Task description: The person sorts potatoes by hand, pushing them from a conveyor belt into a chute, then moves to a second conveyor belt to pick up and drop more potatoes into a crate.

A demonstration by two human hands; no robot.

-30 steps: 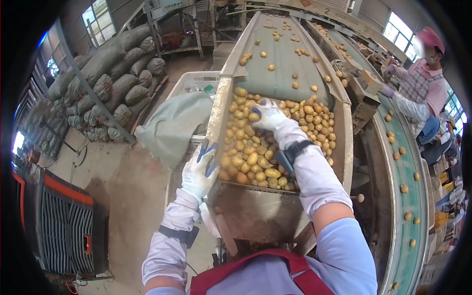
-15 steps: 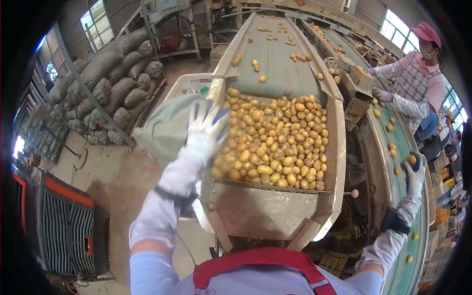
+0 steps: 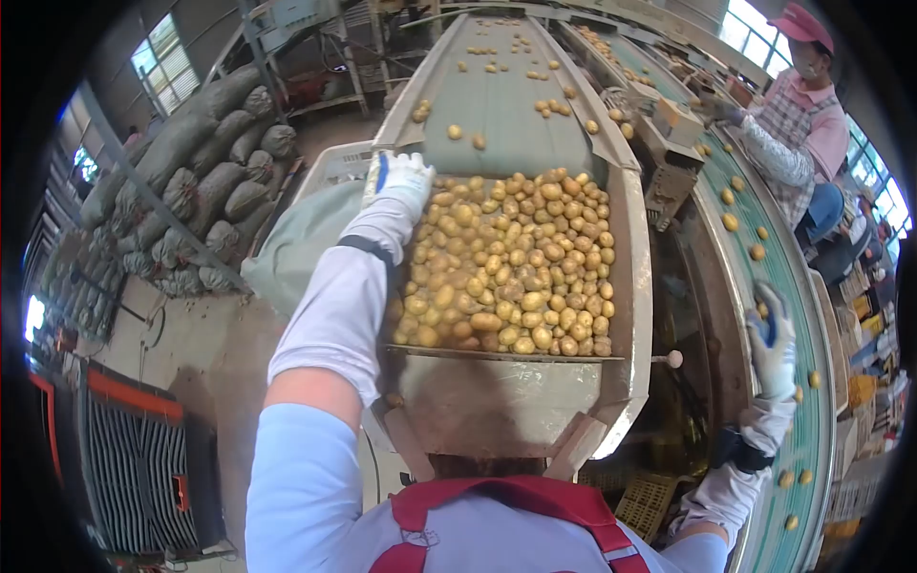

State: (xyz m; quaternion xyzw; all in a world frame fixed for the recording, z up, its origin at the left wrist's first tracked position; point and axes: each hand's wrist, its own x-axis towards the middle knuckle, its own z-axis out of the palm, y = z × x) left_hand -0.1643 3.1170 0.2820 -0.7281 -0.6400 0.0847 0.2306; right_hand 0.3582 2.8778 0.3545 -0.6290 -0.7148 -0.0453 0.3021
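My left hand [image 3: 401, 181], in a white glove with a blue palm, is closed over the left rim of a metal hopper [image 3: 632, 286]. Its fingers bend toward the heap of potatoes [image 3: 535, 258] inside, and the thumb lies on the outer side. On the right, my gloved right hand [image 3: 776, 349] hangs over a green conveyor belt [image 3: 812, 420]. A potato [image 3: 762, 310] shows partly between its thumb and fingers. Other potatoes [image 3: 799, 476] lie loose on that belt.
A wide belt [image 3: 506, 105] carrying scattered potatoes stretches away behind the hopper. Stuffed sacks [image 3: 215, 181] are stacked at the left. A co-worker [image 3: 802, 134] in a pink cap stands across the right belt. Green cloth [image 3: 306, 244] drapes beside the hopper. A yellow crate [image 3: 645, 501] sits low.
My left hand has gone from spread fingers above the potatoes to closed on the hopper's rim. The right hand has shifted left over its belt. The whole view has turned slightly.
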